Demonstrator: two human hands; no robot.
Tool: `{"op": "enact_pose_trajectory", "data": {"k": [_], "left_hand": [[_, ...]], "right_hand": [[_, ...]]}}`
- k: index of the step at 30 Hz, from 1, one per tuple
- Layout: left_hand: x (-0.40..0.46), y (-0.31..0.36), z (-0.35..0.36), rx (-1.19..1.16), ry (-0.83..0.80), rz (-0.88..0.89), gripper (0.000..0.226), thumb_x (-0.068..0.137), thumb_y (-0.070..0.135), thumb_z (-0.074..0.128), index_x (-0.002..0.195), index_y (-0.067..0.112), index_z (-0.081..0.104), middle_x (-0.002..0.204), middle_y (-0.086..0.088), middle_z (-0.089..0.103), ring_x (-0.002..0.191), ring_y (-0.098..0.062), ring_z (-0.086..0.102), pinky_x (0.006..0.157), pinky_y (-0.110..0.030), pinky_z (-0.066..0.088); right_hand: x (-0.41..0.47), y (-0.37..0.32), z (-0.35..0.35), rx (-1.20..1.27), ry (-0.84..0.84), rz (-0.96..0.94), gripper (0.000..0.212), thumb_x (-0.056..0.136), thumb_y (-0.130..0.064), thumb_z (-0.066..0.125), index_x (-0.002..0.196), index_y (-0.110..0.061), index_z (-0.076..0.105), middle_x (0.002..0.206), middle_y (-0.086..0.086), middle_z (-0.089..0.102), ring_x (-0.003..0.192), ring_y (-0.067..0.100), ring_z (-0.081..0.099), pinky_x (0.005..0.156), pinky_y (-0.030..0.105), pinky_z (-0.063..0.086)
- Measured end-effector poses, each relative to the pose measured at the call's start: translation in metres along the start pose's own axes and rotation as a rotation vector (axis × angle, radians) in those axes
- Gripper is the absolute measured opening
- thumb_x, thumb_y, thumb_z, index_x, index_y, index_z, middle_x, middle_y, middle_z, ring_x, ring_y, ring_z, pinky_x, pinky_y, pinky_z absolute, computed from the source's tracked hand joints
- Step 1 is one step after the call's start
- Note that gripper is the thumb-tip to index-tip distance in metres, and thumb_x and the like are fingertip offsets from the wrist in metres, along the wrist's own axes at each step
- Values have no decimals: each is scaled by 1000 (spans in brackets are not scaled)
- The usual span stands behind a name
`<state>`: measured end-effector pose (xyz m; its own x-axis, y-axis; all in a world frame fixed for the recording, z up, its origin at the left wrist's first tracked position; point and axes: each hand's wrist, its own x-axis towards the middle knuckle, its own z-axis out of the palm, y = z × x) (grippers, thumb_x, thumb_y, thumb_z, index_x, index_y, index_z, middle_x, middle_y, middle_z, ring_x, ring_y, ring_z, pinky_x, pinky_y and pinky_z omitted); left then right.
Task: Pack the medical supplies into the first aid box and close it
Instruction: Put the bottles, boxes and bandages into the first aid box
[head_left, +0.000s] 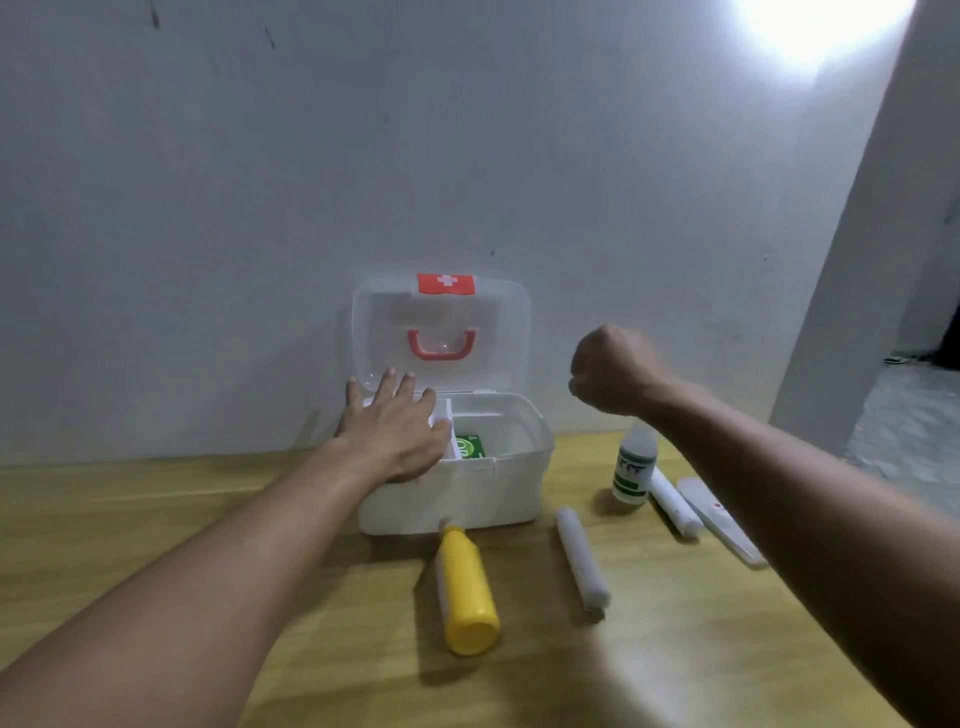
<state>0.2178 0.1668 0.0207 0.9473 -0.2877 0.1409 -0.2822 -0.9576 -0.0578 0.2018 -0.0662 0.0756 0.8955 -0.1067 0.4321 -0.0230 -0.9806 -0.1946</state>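
A white first aid box (483, 493) stands against the wall with its clear lid (498, 317) raised; the lid bears a red cross label and a red handle. Inside lies a green packet (471, 447) beside a white divider. My left hand (395, 426) rests flat, fingers spread, on the box's left rim. My right hand (613, 371) hovers as a fist to the right of the box, above a small bottle (634, 465); nothing shows in it. On the table lie a yellow bottle (465, 592), two white rolls (582, 558) (674, 501) and a flat white packet (719, 519).
The wooden table (182, 519) butts against a pale wall. Its right edge runs diagonally under my right forearm, with a grey floor (904, 447) beyond. A bright light glares at the top right.
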Motion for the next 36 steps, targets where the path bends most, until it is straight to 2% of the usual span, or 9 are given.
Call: {"op": "enact_pose_trajectory", "data": {"k": [3,8,12,15,18,21,28,32,36], "left_hand": [[6,3,-1,-62,-24,26,63,98,52,17,155,23,13,165,-7,2,152,-26,-3,118,-59,1],[8,6,9,-119,-129,-16,61,99,54,15,155,32,9,165,-3,-3,152,-26,-5,116,-61,-3],[9,6,10,-141,-137,-20,60,99,55,13,154,34,3,165,-2,-6,152,-26,-7,117,-60,-5],[10,5,11,-164,-149,-23,59,99,55,13,154,37,3,165,-1,-8,152,-25,-9,118,-60,-7],[9,5,11,-186,-148,-26,56,100,52,11,154,38,3,165,0,-8,152,-24,-10,118,-59,-8],[8,4,12,-187,-147,-26,55,101,49,10,153,38,3,165,-1,-9,152,-24,-10,118,-59,-8],[7,7,11,-204,-159,-33,55,101,48,9,154,37,2,164,-1,-10,151,-24,-13,118,-58,-11],[6,8,10,-208,-162,-32,55,101,47,8,154,36,2,164,-1,-11,151,-24,-14,117,-58,-13],[7,7,10,-218,-166,-33,54,101,44,8,154,36,3,164,-2,-10,151,-25,-14,117,-59,-12]], "right_hand": [[-15,31,-16,-143,-141,115,12,72,-18,68,78,-8,72,79,10,71,73,31,65,56,28,52],[-33,59,-25,-50,-189,213,40,78,-18,74,114,-4,66,112,16,69,101,34,64,87,43,55],[-51,82,-31,30,-369,461,24,75,-11,74,91,6,67,86,19,66,78,32,65,65,45,61],[-74,85,-28,-153,-618,505,17,81,-15,74,86,-1,66,87,9,65,81,24,64,48,26,50],[-90,96,-14,-242,-662,514,44,73,-23,83,107,0,66,96,10,62,82,26,66,69,34,59],[-86,104,-11,-122,-525,571,39,61,-15,88,88,1,65,94,17,60,81,35,65,65,47,61],[-38,68,-68,-58,-120,322,46,60,-23,88,98,-6,68,93,16,68,79,34,68,69,47,61],[-25,16,-76,-12,-192,81,49,64,-19,87,110,-19,69,87,5,65,67,22,64,58,34,59],[-23,-34,-46,-142,-341,-188,52,68,-15,83,117,-25,69,112,2,69,89,19,62,63,25,48]]}}
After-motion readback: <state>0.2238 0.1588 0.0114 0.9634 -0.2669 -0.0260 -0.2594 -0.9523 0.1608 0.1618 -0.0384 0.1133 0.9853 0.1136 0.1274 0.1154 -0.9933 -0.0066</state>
